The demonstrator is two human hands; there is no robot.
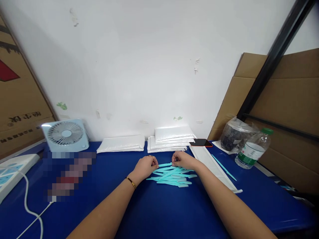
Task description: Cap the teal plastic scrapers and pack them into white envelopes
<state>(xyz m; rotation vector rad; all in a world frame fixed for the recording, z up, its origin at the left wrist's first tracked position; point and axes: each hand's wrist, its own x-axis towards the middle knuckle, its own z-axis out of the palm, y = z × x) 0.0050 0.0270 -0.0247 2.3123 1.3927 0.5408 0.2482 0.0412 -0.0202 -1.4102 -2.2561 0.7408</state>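
A loose pile of slim turquoise sticks shaped like eyebrow razors [174, 177] lies on the blue table, crossing one another. At the pile's far edge, one eyebrow razor [164, 164] spans the gap between my hands. My left hand [146, 167] is closed in a pinch at its left end, a ring on a finger and a dark bracelet at the wrist. Pinched at the other end is my right hand [183, 160]. My fingers partly hide both ends. To the right, a single turquoise razor [223, 167] lies beside a long white padded bag [214, 166].
White padded bags [121, 143] and a taller stack [173, 136] stand against the wall, with a phone [201, 142] alongside. A fan [66, 134] and power strip [18, 171] sit left. A water bottle [254, 149] and bagged cup [233, 136] stand right.
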